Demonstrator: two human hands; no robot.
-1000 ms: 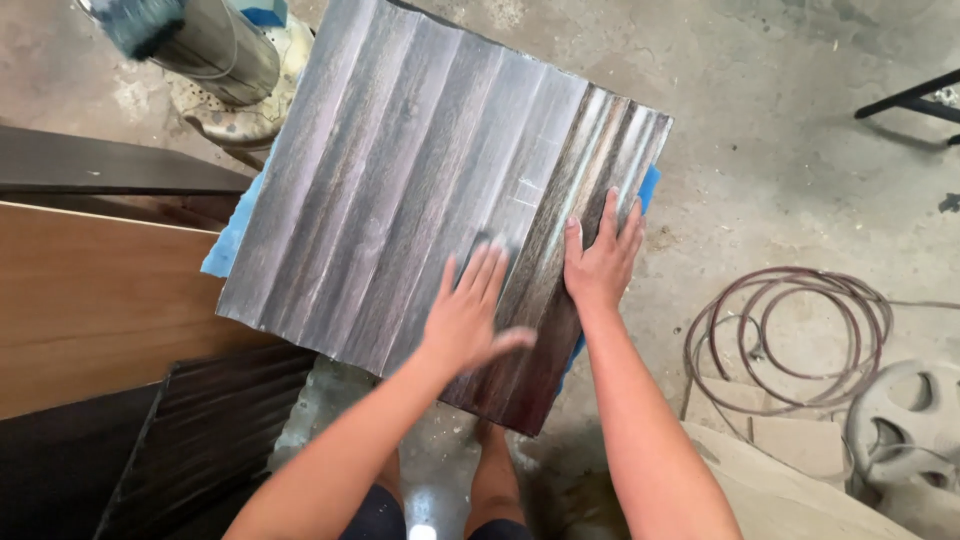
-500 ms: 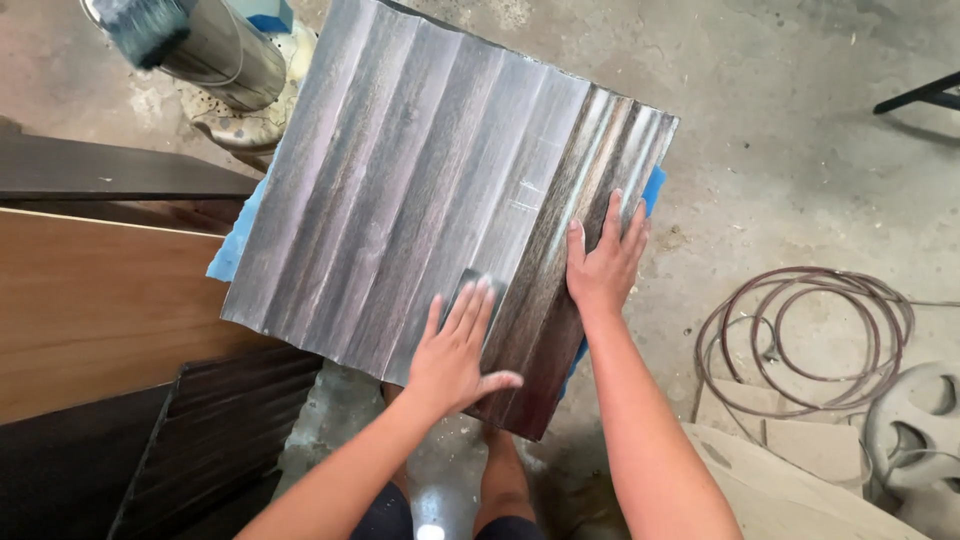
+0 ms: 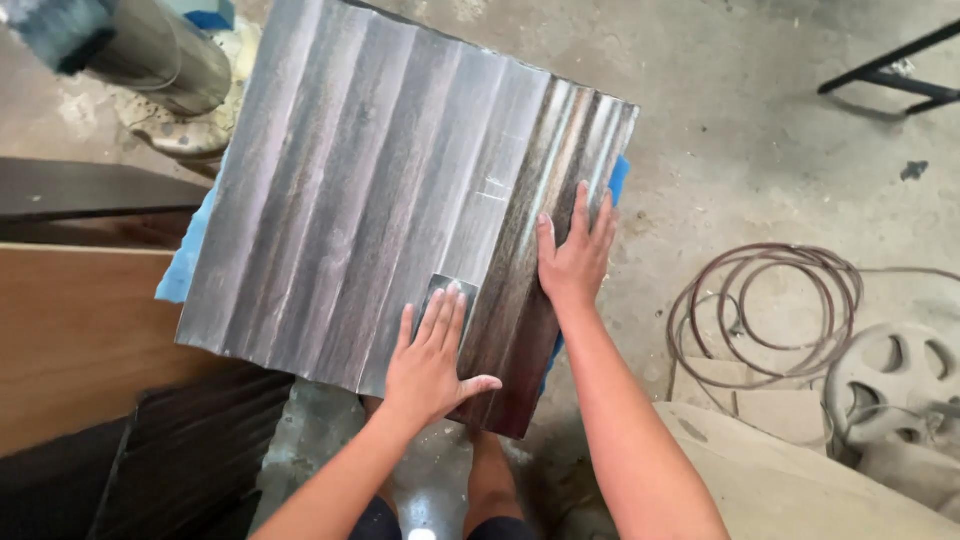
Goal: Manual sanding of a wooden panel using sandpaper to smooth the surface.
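On ribbed dark panel (image 3: 380,190), left hand (image 3: 430,355) presses sandpaper (image 3: 440,292); right hand (image 3: 575,255) flat.

The panel (image 3: 380,190) looks like dark wood-grain laminate, fluted in long ridges, with a soft sheen that turns glossy near its right edge. Under the fingers of the left hand (image 3: 430,355) lies a small grey pad (image 3: 440,292), matt and gritty-looking, perhaps sandpaper. The right hand (image 3: 575,262) rests bare on the glossy part. A blue sheet (image 3: 185,265) beneath looks like foam or plastic. The board (image 3: 70,340) is smooth brown wood. The floor (image 3: 740,130) is rough, dusty concrete. The hose (image 3: 760,310) looks like dull rubber.
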